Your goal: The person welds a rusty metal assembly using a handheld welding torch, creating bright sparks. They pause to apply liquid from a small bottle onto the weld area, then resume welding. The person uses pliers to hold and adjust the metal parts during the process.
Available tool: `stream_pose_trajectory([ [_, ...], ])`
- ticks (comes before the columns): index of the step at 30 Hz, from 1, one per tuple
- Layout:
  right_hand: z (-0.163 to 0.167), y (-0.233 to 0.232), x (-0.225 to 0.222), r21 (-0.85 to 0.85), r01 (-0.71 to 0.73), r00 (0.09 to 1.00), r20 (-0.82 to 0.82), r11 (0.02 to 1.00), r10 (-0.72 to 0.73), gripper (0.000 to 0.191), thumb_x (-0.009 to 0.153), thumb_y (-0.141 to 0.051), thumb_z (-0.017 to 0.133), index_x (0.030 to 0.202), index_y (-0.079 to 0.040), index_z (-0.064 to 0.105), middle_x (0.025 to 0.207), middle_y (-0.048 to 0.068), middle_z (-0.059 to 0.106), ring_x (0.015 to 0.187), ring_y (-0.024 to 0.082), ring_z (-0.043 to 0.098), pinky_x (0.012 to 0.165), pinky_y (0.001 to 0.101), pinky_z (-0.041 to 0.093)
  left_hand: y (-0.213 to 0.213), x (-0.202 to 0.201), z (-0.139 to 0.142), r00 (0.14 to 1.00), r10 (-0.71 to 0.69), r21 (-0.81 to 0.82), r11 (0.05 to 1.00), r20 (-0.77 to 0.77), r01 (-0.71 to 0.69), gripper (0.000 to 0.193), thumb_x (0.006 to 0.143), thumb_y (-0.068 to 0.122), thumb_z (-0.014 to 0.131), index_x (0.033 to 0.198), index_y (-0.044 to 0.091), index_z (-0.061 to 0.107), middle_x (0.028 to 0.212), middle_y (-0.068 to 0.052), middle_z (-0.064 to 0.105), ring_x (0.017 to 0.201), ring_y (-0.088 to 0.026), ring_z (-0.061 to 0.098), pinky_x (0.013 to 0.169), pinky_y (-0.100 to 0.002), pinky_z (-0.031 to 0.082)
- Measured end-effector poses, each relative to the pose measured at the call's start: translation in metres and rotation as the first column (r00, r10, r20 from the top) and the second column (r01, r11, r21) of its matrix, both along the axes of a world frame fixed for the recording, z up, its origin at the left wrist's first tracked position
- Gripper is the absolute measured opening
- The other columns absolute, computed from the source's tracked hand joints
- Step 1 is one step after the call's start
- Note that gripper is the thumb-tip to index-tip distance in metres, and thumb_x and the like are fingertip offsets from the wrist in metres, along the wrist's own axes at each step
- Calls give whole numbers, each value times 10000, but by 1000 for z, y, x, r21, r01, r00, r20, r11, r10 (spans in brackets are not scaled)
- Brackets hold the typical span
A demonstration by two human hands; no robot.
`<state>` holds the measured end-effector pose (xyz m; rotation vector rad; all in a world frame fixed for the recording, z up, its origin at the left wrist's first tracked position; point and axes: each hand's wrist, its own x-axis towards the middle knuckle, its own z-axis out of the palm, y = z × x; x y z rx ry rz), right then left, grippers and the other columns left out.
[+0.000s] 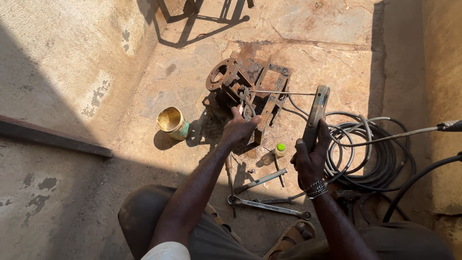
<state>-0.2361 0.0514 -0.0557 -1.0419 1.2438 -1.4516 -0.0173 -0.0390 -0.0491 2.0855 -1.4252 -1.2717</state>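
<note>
Well to the left of the left hand point(237, 129) a yellow-green tin point(173, 123) stands on the concrete floor point(72, 62), while that hand's grip is partly closed, fingers resting on the near edge of the rusty steel assembly point(245, 79) just ahead of it. Below and between the two grips lie a spanner point(269, 208) and a chipping hammer point(260, 181), with a small green-capped bottle point(280, 149) just left of the right hand point(310, 159). The right grip is closed fully around the electrode holder point(316, 113), whose thin welding rod point(284, 92) runs left to the assembly, and coiled cables point(375, 154) lie just to its right.
</note>
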Motion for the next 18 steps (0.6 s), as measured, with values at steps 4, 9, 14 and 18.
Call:
stream_pose_trajectory([
  [4, -8, 3, -2, 9, -26, 999, 38, 1000, 26, 807, 989, 21, 554, 1657, -230, 178, 1078, 73, 578, 578, 90, 526, 449, 250, 486, -2, 3, -11, 999, 1, 17, 1000, -35, 0, 1209, 764, 645, 550, 1609, 30, -59, 1392, -399, 513, 1249, -493, 605, 1042, -561, 502],
  [9, -8, 3, -2, -51, -50, 998, 42, 997, 52, 798, 1032, 21, 552, 1684, -232, 168, 1058, 52, 563, 649, 88, 526, 510, 248, 507, -3, 5, -18, 1000, -10, -6, 1000, 8, 10, 1235, 842, 701, 543, 1601, 2, -135, 1482, -435, 369, 1315, -526, 501, 1080, -581, 437],
  [14, -6, 3, 0, -49, -42, 999, 11, 998, 43, 811, 1012, 31, 558, 1678, -219, 170, 1058, 49, 562, 654, 91, 532, 509, 251, 508, -3, 6, -15, 1000, -12, 17, 1000, 10, 11, 1244, 815, 705, 518, 1600, 2, -143, 1475, -425, 390, 1301, -515, 528, 1079, -568, 453],
  [18, -11, 2, -2, -55, -37, 999, -11, 998, 36, 818, 1024, 27, 577, 1691, -211, 168, 1178, 97, 554, 732, 94, 565, 534, 256, 539, -4, 6, -12, 1000, -12, 11, 1000, 28, 12, 1242, 833, 702, 546, 1594, 0, -142, 1481, -427, 376, 1314, -521, 500, 1078, -578, 442],
])
